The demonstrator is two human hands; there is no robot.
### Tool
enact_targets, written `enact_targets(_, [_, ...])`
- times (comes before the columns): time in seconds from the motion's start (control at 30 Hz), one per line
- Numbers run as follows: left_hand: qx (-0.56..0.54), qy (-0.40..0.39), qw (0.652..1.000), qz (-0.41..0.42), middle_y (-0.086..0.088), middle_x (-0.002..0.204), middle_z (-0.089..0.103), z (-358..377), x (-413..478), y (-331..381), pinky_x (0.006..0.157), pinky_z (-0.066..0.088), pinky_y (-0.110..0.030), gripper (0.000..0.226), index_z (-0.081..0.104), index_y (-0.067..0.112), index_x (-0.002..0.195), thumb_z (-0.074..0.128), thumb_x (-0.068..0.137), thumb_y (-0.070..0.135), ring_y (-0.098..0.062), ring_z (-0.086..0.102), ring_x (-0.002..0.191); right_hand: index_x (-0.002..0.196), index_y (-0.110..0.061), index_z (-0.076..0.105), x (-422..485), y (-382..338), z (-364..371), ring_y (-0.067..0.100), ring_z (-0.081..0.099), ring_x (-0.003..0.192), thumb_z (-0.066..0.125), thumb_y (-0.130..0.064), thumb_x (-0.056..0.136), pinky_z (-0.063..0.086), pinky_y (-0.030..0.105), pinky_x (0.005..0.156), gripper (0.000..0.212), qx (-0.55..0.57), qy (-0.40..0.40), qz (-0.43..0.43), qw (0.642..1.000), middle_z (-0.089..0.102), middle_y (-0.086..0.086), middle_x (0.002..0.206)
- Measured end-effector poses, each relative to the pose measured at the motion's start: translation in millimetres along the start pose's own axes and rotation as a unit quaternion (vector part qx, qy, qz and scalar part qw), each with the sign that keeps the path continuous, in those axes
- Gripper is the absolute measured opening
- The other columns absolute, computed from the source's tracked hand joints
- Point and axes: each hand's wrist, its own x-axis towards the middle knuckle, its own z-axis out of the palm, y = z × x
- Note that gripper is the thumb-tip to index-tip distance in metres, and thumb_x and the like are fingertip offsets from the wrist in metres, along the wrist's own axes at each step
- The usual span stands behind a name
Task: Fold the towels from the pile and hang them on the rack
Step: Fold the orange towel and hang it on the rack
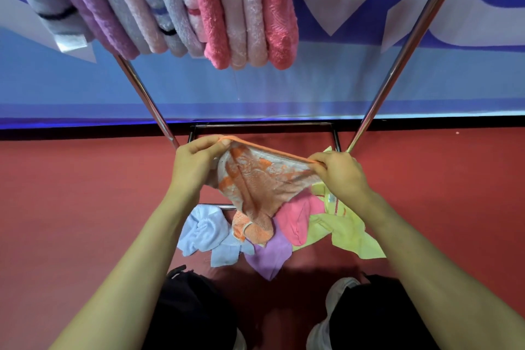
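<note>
An orange-and-white towel hangs stretched between my hands above the pile. My left hand pinches its upper left corner and my right hand pinches its upper right corner, so the top hem runs taut between them. The rest of it sags down to a crumpled tip. Below it on the red floor lies the pile: a light blue towel, a purple one, a pink one and a yellow-green one. Several folded towels hang side by side on the rack at the top.
The rack's two slanted metal legs frame the pile, with low base bars behind it. A blue-and-white banner covers the wall beyond. My dark trousers and white shoes stand just before the pile.
</note>
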Motion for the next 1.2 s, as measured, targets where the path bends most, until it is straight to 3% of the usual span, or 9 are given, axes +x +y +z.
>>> enact_targets(0.13, [0.171, -0.029, 0.985, 0.010, 0.007, 0.063, 0.068, -3, 2, -11, 0.059, 0.051, -0.025, 0.018, 0.075, 0.012, 0.095, 0.071, 0.085, 0.026, -0.006, 0.060, 0.056, 0.107, -0.021, 0.071, 1, 9, -7, 0.026, 0.061, 0.098, 0.058, -0.024, 0.093, 0.046, 0.033, 0.083, 0.019, 0.018, 0.014, 0.045, 0.999, 0.064, 0.002, 0.096])
enact_targets(0.3, [0.032, -0.041, 0.996, -0.069, 0.006, 0.055, 0.052, 10, -2, -12, 0.048, 0.036, -0.021, 0.034, 0.051, 0.015, 0.084, 0.082, 0.072, 0.016, -0.007, 0.046, 0.045, 0.102, -0.024, 0.054, 0, -1, -14, 0.008, 0.054, 0.055, 0.073, -0.019, 0.083, 0.042, 0.023, 0.060, 0.028, 0.289, -0.031, 0.024, 0.956, 0.061, -0.003, 0.062])
enact_targets(0.43, [-0.057, -0.060, 0.996, -0.028, 0.011, 0.037, 0.047, 19, -5, -8, 0.039, 0.032, -0.010, 0.029, 0.047, 0.009, 0.070, 0.072, 0.078, -0.003, 0.002, 0.046, 0.035, 0.089, -0.024, 0.057, 0, -13, -12, 0.016, 0.051, 0.058, 0.068, -0.014, 0.086, 0.043, 0.029, 0.063, 0.015, 0.382, -0.043, -0.021, 0.923, 0.059, 0.004, 0.063])
enact_targets(0.53, [-0.064, -0.088, 0.993, -0.038, 0.003, 0.058, 0.067, 16, -3, -6, 0.054, 0.046, -0.013, 0.013, 0.062, 0.003, 0.082, 0.073, 0.076, -0.003, -0.004, 0.060, 0.052, 0.086, -0.015, 0.063, 1, -17, -17, 0.007, 0.055, 0.060, 0.066, -0.008, 0.087, 0.044, 0.018, 0.062, 0.007, 0.415, -0.009, -0.015, 0.910, 0.062, -0.001, 0.068])
enact_targets(0.7, [-0.012, -0.148, 0.989, -0.023, -0.004, 0.110, 0.069, 20, -4, -10, 0.076, 0.055, -0.020, 0.056, 0.062, 0.007, 0.119, 0.070, 0.070, -0.018, -0.013, 0.069, 0.077, 0.093, -0.011, 0.065, 2, -16, -21, 0.004, 0.061, 0.063, 0.067, 0.000, 0.085, 0.052, 0.017, 0.062, 0.014, 0.476, 0.020, 0.030, 0.879, 0.062, -0.001, 0.076])
enact_targets(0.87, [0.147, -0.111, 0.979, 0.089, 0.017, 0.098, 0.064, 24, -7, -14, 0.069, 0.053, -0.022, 0.066, 0.055, 0.028, 0.124, 0.068, 0.074, -0.014, -0.014, 0.059, 0.065, 0.086, -0.018, 0.066, 1, -16, -22, 0.002, 0.059, 0.065, 0.066, 0.000, 0.085, 0.049, 0.015, 0.060, 0.019, 0.456, 0.017, 0.020, 0.890, 0.062, -0.004, 0.078])
enact_targets(1.0, [0.051, -0.041, 0.998, 0.009, 0.002, 0.077, 0.067, 24, -3, -18, 0.073, 0.052, -0.026, 0.052, 0.050, 0.013, 0.113, 0.074, 0.073, -0.010, -0.009, 0.063, 0.065, 0.083, -0.019, 0.069, 0, -18, -23, -0.003, 0.056, 0.060, 0.064, 0.002, 0.086, 0.044, 0.011, 0.056, 0.022, 0.457, -0.012, 0.007, 0.890, 0.065, 0.000, 0.078])
enact_targets(1.1, [-0.092, -0.070, 0.989, -0.096, -0.007, 0.074, 0.070, 24, 2, -16, 0.073, 0.054, -0.025, 0.024, 0.063, 0.000, 0.098, 0.070, 0.076, -0.008, -0.014, 0.066, 0.065, 0.088, -0.016, 0.070, -1, -22, -25, -0.002, 0.063, 0.065, 0.061, 0.004, 0.088, 0.048, 0.011, 0.061, 0.021, 0.496, -0.036, 0.007, 0.868, 0.069, 0.001, 0.082])
enact_targets(1.2, [-0.115, -0.076, 0.986, -0.099, -0.004, 0.071, 0.071, 25, 2, -16, 0.067, 0.052, -0.025, 0.013, 0.069, 0.003, 0.091, 0.068, 0.080, -0.004, -0.014, 0.064, 0.062, 0.097, -0.014, 0.068, -4, -26, -27, 0.004, 0.068, 0.076, 0.053, 0.013, 0.087, 0.052, 0.015, 0.073, 0.032, 0.493, -0.067, -0.026, 0.867, 0.071, 0.009, 0.086])
